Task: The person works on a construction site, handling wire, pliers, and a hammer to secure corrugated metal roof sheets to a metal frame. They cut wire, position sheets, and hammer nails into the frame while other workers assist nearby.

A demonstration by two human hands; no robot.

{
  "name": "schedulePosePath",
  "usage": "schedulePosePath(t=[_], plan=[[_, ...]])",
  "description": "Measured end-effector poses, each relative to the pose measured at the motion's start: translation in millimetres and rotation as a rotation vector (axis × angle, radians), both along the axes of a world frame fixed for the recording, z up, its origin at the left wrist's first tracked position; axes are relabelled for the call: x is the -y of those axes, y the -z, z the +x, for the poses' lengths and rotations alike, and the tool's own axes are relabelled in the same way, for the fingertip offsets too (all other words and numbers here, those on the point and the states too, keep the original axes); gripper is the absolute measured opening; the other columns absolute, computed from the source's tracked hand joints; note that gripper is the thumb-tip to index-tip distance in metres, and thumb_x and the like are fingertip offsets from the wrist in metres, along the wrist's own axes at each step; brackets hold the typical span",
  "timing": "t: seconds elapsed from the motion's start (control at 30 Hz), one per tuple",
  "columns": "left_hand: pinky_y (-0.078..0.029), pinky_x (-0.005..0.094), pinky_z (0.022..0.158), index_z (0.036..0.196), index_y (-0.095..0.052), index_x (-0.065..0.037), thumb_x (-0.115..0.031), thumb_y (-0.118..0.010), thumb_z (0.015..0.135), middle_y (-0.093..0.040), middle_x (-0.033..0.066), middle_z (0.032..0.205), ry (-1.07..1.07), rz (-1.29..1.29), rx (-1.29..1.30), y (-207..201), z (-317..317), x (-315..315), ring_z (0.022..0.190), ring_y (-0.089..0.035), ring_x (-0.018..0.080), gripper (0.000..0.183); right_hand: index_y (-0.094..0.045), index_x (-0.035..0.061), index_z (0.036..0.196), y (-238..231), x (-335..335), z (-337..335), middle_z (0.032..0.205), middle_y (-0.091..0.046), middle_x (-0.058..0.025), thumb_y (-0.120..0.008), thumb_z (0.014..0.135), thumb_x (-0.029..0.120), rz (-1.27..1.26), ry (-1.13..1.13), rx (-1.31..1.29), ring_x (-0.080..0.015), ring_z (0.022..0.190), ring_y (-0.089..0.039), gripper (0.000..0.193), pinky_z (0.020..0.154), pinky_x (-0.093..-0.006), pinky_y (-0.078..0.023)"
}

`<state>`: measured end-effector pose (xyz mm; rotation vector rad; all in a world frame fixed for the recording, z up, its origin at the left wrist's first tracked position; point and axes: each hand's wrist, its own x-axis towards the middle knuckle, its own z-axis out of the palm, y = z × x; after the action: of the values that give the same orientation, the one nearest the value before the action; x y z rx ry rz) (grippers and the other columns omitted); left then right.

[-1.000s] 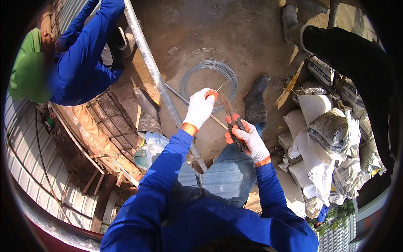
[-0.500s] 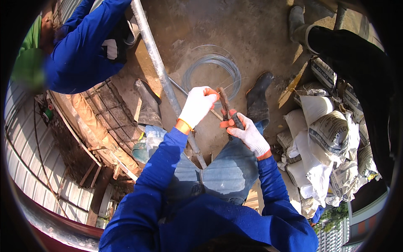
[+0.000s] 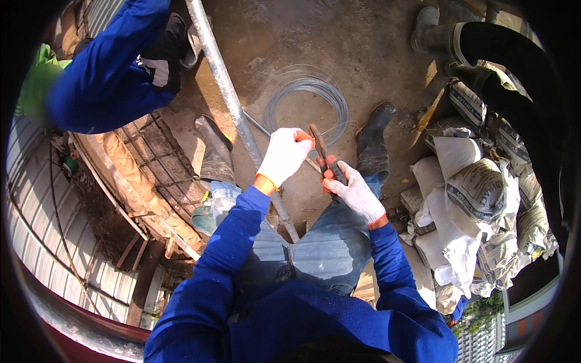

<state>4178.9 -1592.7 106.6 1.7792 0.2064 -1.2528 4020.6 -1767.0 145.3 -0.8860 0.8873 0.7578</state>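
To my left, by the floor's far left edge, is a co-worker's blue sleeve, and a pale metal pole slants from that side down to my thighs. Then comes my left hand, in a white glove with orange fingertips, closed in a pinch; whether a strand is caught inside it I cannot tell. Beyond it, on the floor, lies a round coil of thin grey wire, its outer turns loose, and my left hand is the one nearer to it. Just right of the pinch is the head of the pliers, so close that I can't say if they touch. The tool is up off the floor between my two hands, its long axis running from the head, far and left, back to the handles, near and right. The head looks rusty brown and narrow, the handles dark. My right hand, gloved the same way and closer to me, has its fingers wrapped around those handles. Past it are my right boot and, along the floor's right edge, a heap of sacks
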Motion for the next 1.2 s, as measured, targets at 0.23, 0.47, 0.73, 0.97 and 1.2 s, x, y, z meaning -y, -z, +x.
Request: schedulePosePath(t=[0.23, 0.47, 0.73, 0.97, 1.2], plan=[[-0.056, 0.0316, 0.070, 0.094, -0.078, 0.003, -0.011, -0.072, 0.089, -0.077, 0.0113, 0.079, 0.103, 0.063, 0.182, -3, -1, 1, 0.074, -0.071, 0.0130, 0.016, -0.052, 0.0046, 0.142, -3, -11, 2, 0.113, -0.070, -0.0062, -0.076, 0.101, 0.018, -0.267, -0.143, 0.061, -0.0122, 0.093, -0.066, 0.050, 0.080, -0.0295, -0.056], [-0.056, 0.0326, 0.070, 0.093, -0.079, 0.002, -0.010, -0.076, 0.087, -0.077, 0.0124, 0.080, 0.114, 0.030, 0.222, -22, -9, -12, 0.073, -0.071, 0.0146, 0.014, -0.054, 0.0039, 0.151, -4, -5, -6, 0.125, -0.072, -0.0095, -0.078, 0.102, 0.027, 0.297, 0.036, -0.078, -0.0154, 0.099, -0.072, 0.059, 0.084, -0.0267, -0.057], [-0.058, 0.0405, 0.075, 0.087, -0.078, -0.001, -0.013, -0.075, 0.085, -0.076, 0.0182, 0.087, 0.207, 0.052, 0.304, -19, -17, -16, 0.081, -0.076, 0.0338, 0.012, -0.059, 0.0111, 0.144, 7, -41, -28, 0.108, -0.072, -0.0051, -0.078, 0.102, 0.024, 0.309, 0.176, -0.301, -0.0136, 0.085, -0.070, 0.048, 0.079, -0.0302, -0.062], [-0.059, 0.0466, 0.078, 0.085, -0.077, -0.003, -0.014, -0.073, 0.086, -0.076, 0.0202, 0.089, 0.378, 0.163, 0.471, -12, -20, -1, 0.084, -0.075, 0.0401, 0.012, -0.060, 0.0129, 0.152, 20, -57, -30, 0.077, -0.056, 0.0020, -0.067, 0.104, 0.032, -0.159, -0.210, -0.120, -0.0083, 0.060, -0.057, 0.052, 0.054, -0.0292, -0.049], [-0.059, 0.0404, 0.075, 0.092, -0.076, 0.002, -0.010, -0.072, 0.089, -0.076, 0.0196, 0.087, 0.202, 0.087, 0.441, 3, 1, 9, 0.080, -0.076, 0.0336, 0.012, -0.060, 0.0176, 0.151, 26, -33, 0, 0.128, -0.059, -0.0163, -0.079, 0.096, 0.038, -0.477, -0.360, 0.060, -0.0324, 0.111, -0.066, 0.061, 0.091, -0.0415, -0.055]])
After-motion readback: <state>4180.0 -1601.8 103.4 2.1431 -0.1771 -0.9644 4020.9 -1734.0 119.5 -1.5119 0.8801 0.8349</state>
